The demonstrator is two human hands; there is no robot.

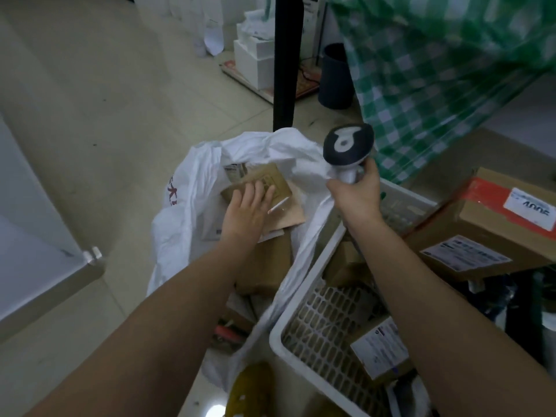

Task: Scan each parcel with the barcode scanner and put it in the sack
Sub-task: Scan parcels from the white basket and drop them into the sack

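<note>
Head view looks down at an open white plastic sack (192, 188) on the pale tiled floor (120, 100). The left hand (246, 210) reaches into the sack's mouth, fingers straight and spread, resting flat on a flat brown cardboard parcel (270, 179) that lies on top of other brown parcels inside. The right hand (356, 195) is curled round the white handle of a dark grey and white barcode scanner (349, 145), holding it upright just beside the sack's right rim, with the scanner head above and to the right of the parcel. Below the right forearm stands a white perforated plastic basket (319, 311), touching the sack's side and holding a small labelled box (380, 350). Right of the basket lie larger brown cardboard cartons (493, 224) with white labels. A green checked cloth (436, 85) hangs behind.
</note>
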